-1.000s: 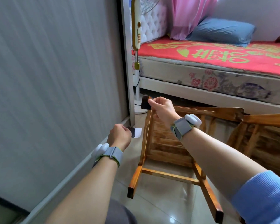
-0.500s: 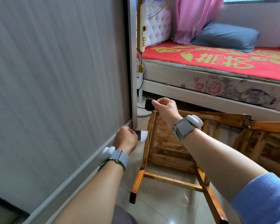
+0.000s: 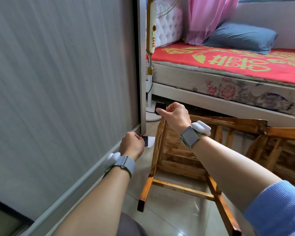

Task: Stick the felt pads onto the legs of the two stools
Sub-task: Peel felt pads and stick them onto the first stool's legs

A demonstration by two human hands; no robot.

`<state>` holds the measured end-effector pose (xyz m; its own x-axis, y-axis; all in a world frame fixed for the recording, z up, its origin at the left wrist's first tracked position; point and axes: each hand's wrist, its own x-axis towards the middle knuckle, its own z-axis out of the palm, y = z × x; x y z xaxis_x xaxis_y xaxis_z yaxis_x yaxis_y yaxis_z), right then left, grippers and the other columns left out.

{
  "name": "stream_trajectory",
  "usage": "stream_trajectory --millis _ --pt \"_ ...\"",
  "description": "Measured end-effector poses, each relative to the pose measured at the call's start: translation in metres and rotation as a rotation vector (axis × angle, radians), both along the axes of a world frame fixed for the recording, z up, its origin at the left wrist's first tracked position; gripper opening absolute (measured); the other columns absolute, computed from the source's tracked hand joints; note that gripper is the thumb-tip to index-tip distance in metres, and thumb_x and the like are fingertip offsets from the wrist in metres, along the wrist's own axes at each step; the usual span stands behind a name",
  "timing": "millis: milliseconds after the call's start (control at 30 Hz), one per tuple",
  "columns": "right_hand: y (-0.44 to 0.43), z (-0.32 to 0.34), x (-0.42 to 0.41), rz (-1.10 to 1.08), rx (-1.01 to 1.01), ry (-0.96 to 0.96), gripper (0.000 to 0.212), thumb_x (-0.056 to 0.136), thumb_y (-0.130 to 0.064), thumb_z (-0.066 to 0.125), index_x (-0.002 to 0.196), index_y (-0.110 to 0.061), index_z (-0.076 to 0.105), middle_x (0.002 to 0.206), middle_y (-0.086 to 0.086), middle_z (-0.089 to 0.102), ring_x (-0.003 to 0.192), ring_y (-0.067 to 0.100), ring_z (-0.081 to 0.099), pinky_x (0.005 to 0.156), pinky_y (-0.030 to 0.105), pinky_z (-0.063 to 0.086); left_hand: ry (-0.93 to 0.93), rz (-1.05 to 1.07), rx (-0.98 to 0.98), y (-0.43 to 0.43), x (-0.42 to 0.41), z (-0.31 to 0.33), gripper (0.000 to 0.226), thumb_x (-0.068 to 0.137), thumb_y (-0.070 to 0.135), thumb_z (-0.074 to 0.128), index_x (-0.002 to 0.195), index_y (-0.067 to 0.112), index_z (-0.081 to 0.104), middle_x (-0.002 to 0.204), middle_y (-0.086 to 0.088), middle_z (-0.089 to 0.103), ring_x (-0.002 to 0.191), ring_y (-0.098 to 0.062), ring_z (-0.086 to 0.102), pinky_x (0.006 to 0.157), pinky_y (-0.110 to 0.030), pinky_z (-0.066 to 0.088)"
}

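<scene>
A wooden stool (image 3: 180, 160) lies on its side on the tiled floor, legs pointing toward me and to the left. My right hand (image 3: 174, 115) grips the top of its upper left leg, thumb pressing a dark square felt pad (image 3: 160, 106) on the leg's end. My left hand (image 3: 131, 144) is shut on a strip of felt pads (image 3: 147, 141), dark with white backing, held just left of the stool. A second wooden stool (image 3: 283, 145) lies at the right, touching the first. The near leg end (image 3: 140, 206) looks dark.
A grey wardrobe door (image 3: 58, 82) runs along the left, close to my left arm. A standing fan (image 3: 150, 65) rises behind the stool. A bed (image 3: 228, 74) with a red cover and blue pillow spans the back.
The view has shifted slightly downward and closer. My right hand stays on the pad at the leg's end, and my left hand has drifted a little right with the strip.
</scene>
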<state>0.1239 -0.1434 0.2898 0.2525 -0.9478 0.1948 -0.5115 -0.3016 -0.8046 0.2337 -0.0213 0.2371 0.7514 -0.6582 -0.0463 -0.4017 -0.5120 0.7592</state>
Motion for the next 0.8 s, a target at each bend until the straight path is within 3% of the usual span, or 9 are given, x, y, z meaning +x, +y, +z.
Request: stream_trajectory --millis 267,400,467,567,700,800 --pt "0.010 0.000 -0.003 -0.008 -0.072 0.101 0.044 0.077 -0.063 0.067 0.084 -0.020 0.059 0.081 -0.002 0.065 0.072 0.016 0.058 0.054 0.024 0.036 0.093 0.022 -0.096 0.003 0.004 0.000 0.016 0.083 0.015 0.056 0.068 0.013 0.063 0.086 -0.017 0.072 0.088 -0.040 0.063 0.069 -0.031 0.047" --pt "0.014 0.002 -0.004 -0.010 -0.062 0.111 0.044 0.079 -0.062 0.065 0.084 -0.020 0.059 0.081 -0.001 0.065 0.074 0.018 0.060 0.059 0.026 0.043 0.180 0.019 -0.166 0.007 0.009 0.000 0.014 0.077 0.012 0.060 0.064 0.017 0.060 0.083 -0.017 0.072 0.079 -0.037 0.069 0.076 -0.043 0.059" --pt "0.019 0.000 -0.008 -0.011 -0.048 0.111 0.043 0.078 -0.065 0.064 0.080 -0.022 0.058 0.078 -0.003 0.065 0.072 0.016 0.061 0.061 0.027 0.046 0.239 0.024 -0.203 0.011 0.010 0.001 0.016 0.078 0.005 0.062 0.068 0.017 0.058 0.079 -0.016 0.070 0.062 -0.032 0.067 0.069 -0.041 0.060" --pt "0.033 -0.013 -0.024 -0.008 0.011 0.104 0.048 0.079 -0.071 0.058 0.078 -0.023 0.059 0.075 -0.003 0.065 0.070 0.016 0.062 0.064 0.033 0.051 0.360 -0.011 -0.231 0.016 0.011 0.001 0.008 0.083 -0.001 0.061 0.081 0.006 0.060 0.071 -0.016 0.064 0.050 -0.026 0.061 0.053 -0.031 0.055" --pt "0.057 -0.039 -0.051 0.011 0.169 -0.009 0.049 0.084 -0.064 0.056 0.081 -0.016 0.066 0.076 0.002 0.070 0.070 0.018 0.068 0.067 0.038 0.058 0.435 -0.054 -0.227 0.023 0.007 0.003 0.008 0.089 0.007 0.063 0.081 0.009 0.063 0.078 -0.016 0.066 0.068 -0.028 0.066 0.058 -0.034 0.055" --pt "0.079 -0.052 -0.065 0.074 0.361 -0.151 0.042 0.088 -0.052 0.060 0.084 -0.012 0.070 0.082 0.007 0.073 0.068 0.013 0.068 0.058 0.029 0.056 0.498 -0.088 -0.237 0.028 0.003 0.009 0.005 0.088 0.010 0.066 0.084 0.009 0.065 0.075 -0.009 0.062 0.067 -0.020 0.059 0.060 -0.032 0.054"
